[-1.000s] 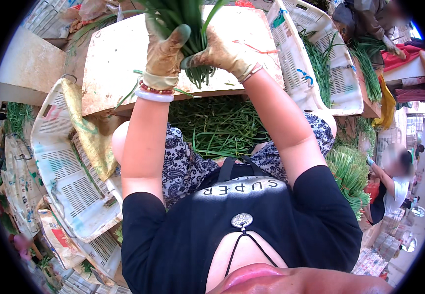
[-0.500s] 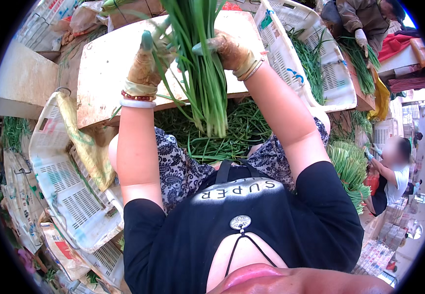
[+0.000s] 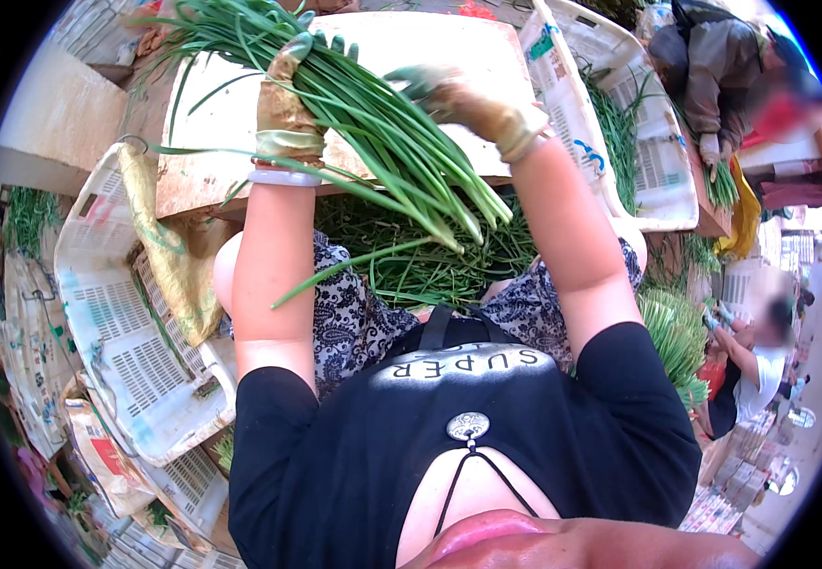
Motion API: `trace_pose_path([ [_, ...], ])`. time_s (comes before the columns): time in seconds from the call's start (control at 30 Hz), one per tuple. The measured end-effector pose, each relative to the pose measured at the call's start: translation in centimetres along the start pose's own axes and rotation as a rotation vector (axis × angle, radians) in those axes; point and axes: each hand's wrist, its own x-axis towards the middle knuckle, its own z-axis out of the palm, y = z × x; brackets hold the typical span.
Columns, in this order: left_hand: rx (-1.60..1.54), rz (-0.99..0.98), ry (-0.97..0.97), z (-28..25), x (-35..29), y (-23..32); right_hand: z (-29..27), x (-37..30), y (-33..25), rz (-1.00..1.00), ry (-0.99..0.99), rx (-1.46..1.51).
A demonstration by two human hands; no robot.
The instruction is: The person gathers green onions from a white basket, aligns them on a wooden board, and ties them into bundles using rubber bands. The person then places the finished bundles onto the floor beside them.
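Observation:
A long bunch of green chives [image 3: 387,119] slants across in front of me, its leaf tips to the upper left and its pale cut ends to the lower right. My left hand [image 3: 290,100], in a soiled glove with green fingertips, is closed around the middle of it. A few loose stalks hang off toward my left forearm. My right hand [image 3: 468,102], gloved too and smeared by motion, is just right of the bunch with fingers stretched out, holding nothing I can see. Beneath both hands lies a pale board [image 3: 212,142].
Loose green leaves [image 3: 411,256] are heaped below the board, between my legs. White plastic crates stand at my left [image 3: 136,351] and right [image 3: 662,171]; the right one holds more greens. Bundled chives [image 3: 662,332] stand beside my right arm. Two other people [image 3: 719,76] are at the right.
The bunch has swung from upright to a slant, leaf tips now to the upper left. My right hand has let go of it and come away to the right; my left keeps hold.

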Motion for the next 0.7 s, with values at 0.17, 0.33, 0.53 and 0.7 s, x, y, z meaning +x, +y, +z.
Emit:
trace_pose_path([
  [0.17,-0.055,0.066,0.061,-2.3,1.0,3.4,1.4,-5.7,-6.4,-0.24,0.671,-0.482],
  [0.33,0.023,0.195,0.282,-2.6,2.1,3.7,8.2,-9.6,-7.5,-0.28,0.212,-1.223],
  [0.53,0.116,0.3,0.472,-1.3,1.7,4.2,8.5,-10.7,-3.3,-0.097,0.08,-1.501],
  [0.7,0.051,0.296,0.364,-2.5,1.5,5.6,6.7,-12.9,-4.3,0.19,-0.006,-1.106],
])
